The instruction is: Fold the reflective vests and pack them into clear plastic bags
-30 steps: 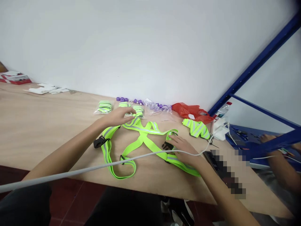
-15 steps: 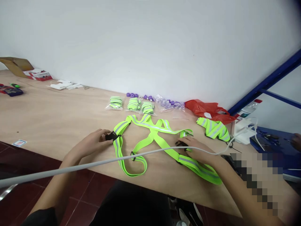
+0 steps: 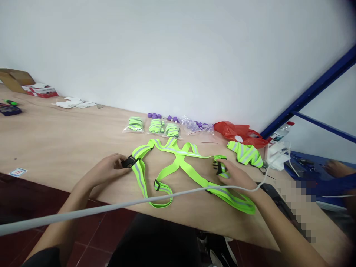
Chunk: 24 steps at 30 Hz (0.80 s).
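Observation:
A neon-yellow reflective harness [image 3: 180, 162] with silver stripes lies spread on the wooden table in front of me. At its left side, my left hand [image 3: 110, 167] pinches a black buckle half [image 3: 129, 161] between thumb and fingers. On the opposite side, my right hand [image 3: 236, 175] grips the other black buckle piece [image 3: 219, 167], whose prongs point left. The two buckle parts are well apart. A strap adjuster [image 3: 157, 185] sits on the lower left loop. The white cable [image 3: 122, 204] passes in front of the harness and my right wrist.
Behind the harness stand several bagged, folded yellow straps [image 3: 135, 124], purple pieces [image 3: 154, 115] and a red plastic bag [image 3: 236, 131]. To the right are another folded strap bundle [image 3: 249, 154], a white charger [image 3: 278, 155] and another person's hand [image 3: 338, 168]. A cardboard box [image 3: 15, 79] is far left.
My right hand has shifted its hold, and the right buckle's prongs now show clearly. My left hand stays on its buckle. The whole view has shifted slightly.

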{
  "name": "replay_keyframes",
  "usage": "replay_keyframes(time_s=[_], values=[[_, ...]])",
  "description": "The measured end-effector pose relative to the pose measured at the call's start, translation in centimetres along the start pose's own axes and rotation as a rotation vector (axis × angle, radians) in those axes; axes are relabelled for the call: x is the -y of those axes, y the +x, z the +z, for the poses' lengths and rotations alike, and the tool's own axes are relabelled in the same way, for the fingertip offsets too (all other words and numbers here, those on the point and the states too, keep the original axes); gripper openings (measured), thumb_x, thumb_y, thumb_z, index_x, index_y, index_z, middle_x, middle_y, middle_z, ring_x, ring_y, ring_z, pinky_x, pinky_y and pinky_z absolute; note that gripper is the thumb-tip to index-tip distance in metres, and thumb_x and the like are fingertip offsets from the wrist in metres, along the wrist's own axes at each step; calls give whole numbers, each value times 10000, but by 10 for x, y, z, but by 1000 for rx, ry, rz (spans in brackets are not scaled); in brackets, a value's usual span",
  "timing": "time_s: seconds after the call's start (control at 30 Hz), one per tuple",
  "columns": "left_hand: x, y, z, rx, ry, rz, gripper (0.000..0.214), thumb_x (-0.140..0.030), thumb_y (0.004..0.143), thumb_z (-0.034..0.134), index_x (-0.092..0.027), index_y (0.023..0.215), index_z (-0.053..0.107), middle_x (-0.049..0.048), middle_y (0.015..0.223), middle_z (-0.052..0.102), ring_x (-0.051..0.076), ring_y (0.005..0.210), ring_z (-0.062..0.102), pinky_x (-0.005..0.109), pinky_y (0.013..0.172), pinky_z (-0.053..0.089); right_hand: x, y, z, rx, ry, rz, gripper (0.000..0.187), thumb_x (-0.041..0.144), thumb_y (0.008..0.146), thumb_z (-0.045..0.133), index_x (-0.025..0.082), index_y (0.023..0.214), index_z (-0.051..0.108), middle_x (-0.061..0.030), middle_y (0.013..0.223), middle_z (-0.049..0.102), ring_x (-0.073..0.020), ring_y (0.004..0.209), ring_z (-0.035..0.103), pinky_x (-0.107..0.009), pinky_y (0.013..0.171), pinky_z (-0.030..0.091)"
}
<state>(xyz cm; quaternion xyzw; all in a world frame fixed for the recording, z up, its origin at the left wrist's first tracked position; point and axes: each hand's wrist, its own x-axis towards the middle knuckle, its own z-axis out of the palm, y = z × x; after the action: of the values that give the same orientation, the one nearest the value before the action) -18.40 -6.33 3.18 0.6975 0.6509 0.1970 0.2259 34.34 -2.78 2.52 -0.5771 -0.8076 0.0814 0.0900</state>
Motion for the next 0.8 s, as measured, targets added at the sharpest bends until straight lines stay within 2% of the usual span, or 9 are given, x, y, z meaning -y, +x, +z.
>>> replay_keyframes(time_s=[0.1, 0.17, 0.27, 0.33, 0.4, 0.57, 0.67, 0.8], values=[[-1, -4, 0, -75, -233, -19, 544, -638, 753, 717, -217, 1094, 668, 34, 902, 715, 233, 744, 655, 315, 659, 505, -11, -1, 0, -132, 137, -10, 591, 420, 850, 621, 258, 1412, 533, -131, 1340, 635, -320, 1071, 698, -455, 868, 600], [-1, -5, 0, -168, -374, 12, 529, -620, 759, 727, -205, 1078, 655, 53, 960, 723, 234, 774, 664, 323, 674, 520, -17, -1, 0, -192, 210, 4, 596, 493, 822, 659, 258, 1363, 571, -131, 1368, 618, -319, 1070, 701, -447, 841, 619], [0, -2, 2, -363, -513, 67, 445, -614, 784, 697, -192, 916, 645, 90, 1007, 719, 258, 902, 679, 352, 778, 547, -20, 1, 1, -280, 294, 35, 628, 543, 769, 705, 246, 1313, 604, -135, 1372, 622, -331, 1106, 693, -459, 860, 627], [2, 3, 6, -434, -535, 72, 437, -625, 800, 665, -192, 838, 622, 108, 1041, 717, 265, 949, 681, 360, 815, 553, -19, 1, 3, -316, 350, 59, 656, 558, 750, 719, 241, 1313, 606, -134, 1330, 654, -340, 1116, 694, -473, 882, 624], [3, 7, 12, -421, -515, 59, 420, -604, 801, 667, -189, 855, 633, 114, 1066, 727, 264, 932, 691, 365, 801, 561, -17, 0, 5, -315, 392, 84, 676, 567, 746, 722, 244, 1328, 605, -131, 1289, 687, -351, 1111, 702, -479, 886, 624], [3, 8, 26, -294, -439, 35, 348, -434, 762, 702, -199, 1018, 688, 85, 1089, 756, 261, 883, 715, 376, 789, 563, -16, -1, 12, -301, 410, 193, 743, 593, 727, 729, 243, 1371, 605, -131, 1237, 731, -384, 1053, 738, -474, 833, 639], [2, 5, 26, -205, -397, 52, 378, -324, 714, 713, -239, 1082, 723, 49, 1081, 762, 276, 959, 701, 367, 830, 539, -18, 1, 15, -332, 439, 218, 782, 620, 714, 738, 242, 1383, 591, -134, 1279, 718, -390, 1073, 735, -465, 830, 643], [1, 4, 20, -150, -397, 48, 384, -286, 684, 718, -249, 1065, 747, 35, 1007, 771, 285, 916, 694, 369, 823, 522, -23, 5, 21, -391, 544, 169, 832, 627, 728, 759, 243, 1428, 525, -162, 1306, 694, -371, 1085, 732, -463, 847, 647]])
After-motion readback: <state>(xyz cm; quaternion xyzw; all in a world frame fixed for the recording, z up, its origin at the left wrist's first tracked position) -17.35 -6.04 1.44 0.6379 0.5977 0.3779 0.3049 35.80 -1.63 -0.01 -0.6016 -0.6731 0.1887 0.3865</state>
